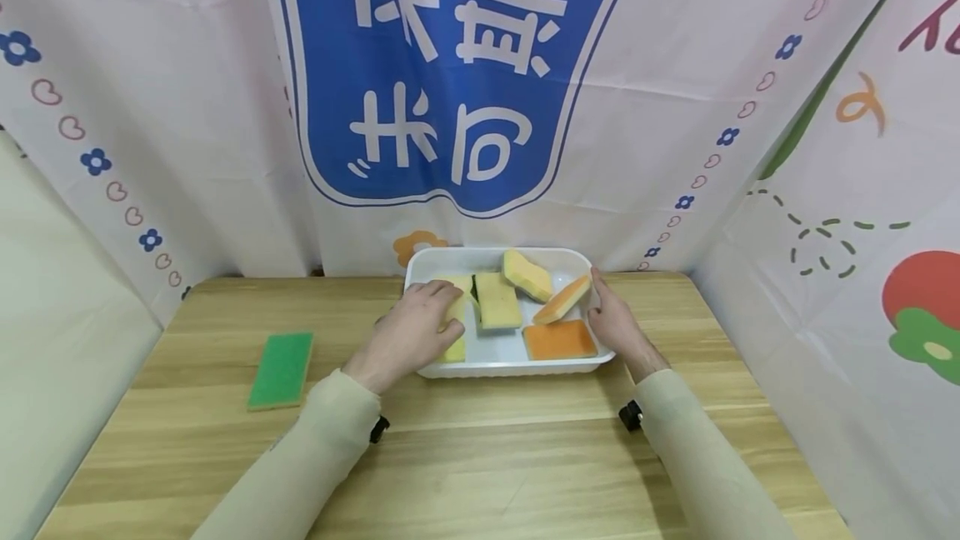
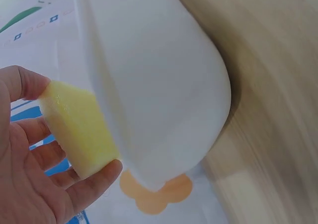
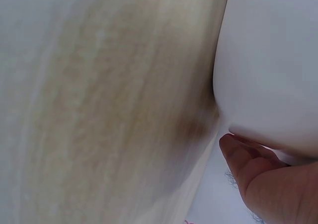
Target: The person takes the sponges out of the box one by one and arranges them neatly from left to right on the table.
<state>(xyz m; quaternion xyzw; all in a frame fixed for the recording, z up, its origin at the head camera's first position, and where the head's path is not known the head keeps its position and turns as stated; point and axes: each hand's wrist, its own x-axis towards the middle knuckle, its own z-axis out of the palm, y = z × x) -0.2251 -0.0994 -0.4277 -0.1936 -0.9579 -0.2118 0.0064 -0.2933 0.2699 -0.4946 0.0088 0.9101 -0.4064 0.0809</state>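
My left hand (image 1: pixel 412 327) reaches over the left end of a white tray (image 1: pixel 495 369). Its thumb and fingers hold a yellow sponge (image 2: pixel 79 129) by the edges, right at the tray's rim in the left wrist view. At the opposite end, my right hand (image 1: pixel 618 323) grips the side of the tray, its fingertips tucked below the rim in the right wrist view. Inside the tray lie a flat orange sponge (image 1: pixel 558 340), a tilted orange-faced sponge (image 1: pixel 562 300), a pale yellow sponge (image 1: pixel 498 300) in the middle and another yellow sponge (image 1: pixel 528 275) leaning on the back wall.
A green scouring sponge (image 1: pixel 281 371) lies on the wooden table (image 1: pixel 495 457) to the left of the tray. Right behind the tray hangs a printed cloth (image 1: pixel 465 223) with a blue panel. More cloth stands along the right side.
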